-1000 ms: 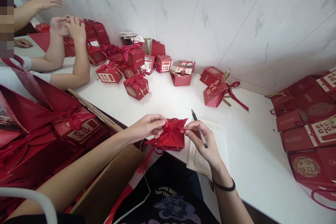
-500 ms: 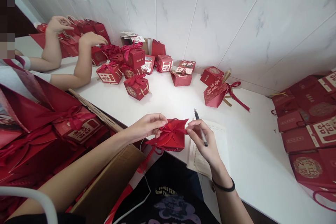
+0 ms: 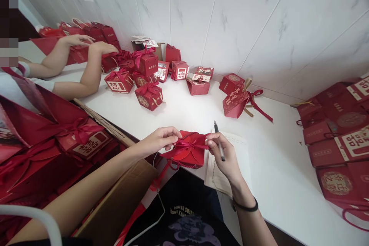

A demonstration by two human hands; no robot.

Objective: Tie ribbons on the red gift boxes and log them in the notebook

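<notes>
A red gift box with curved, overlapping top flaps sits at the front edge of the white table, just before me. Across its top lies a red ribbon tied in a bow. My left hand pinches the ribbon on the bow's left side. On the other side, my right hand has thumb and forefinger closed on the right loop, and a black and clear pen is tucked between its fingers. A twisted red cord hangs at the box's front. An open notebook lies partly beneath my right hand.
Several finished-looking red boxes stand along the tiled wall. Stacked red boxes fill the table's right end. To my left is a cardboard carton beside bigger red boxes. Another person's forearms rest on the table at far left.
Both my hands stay at the bow; its right loop now looks fuller, and my right fingers have closed further over it. The other person's hand has lowered.
</notes>
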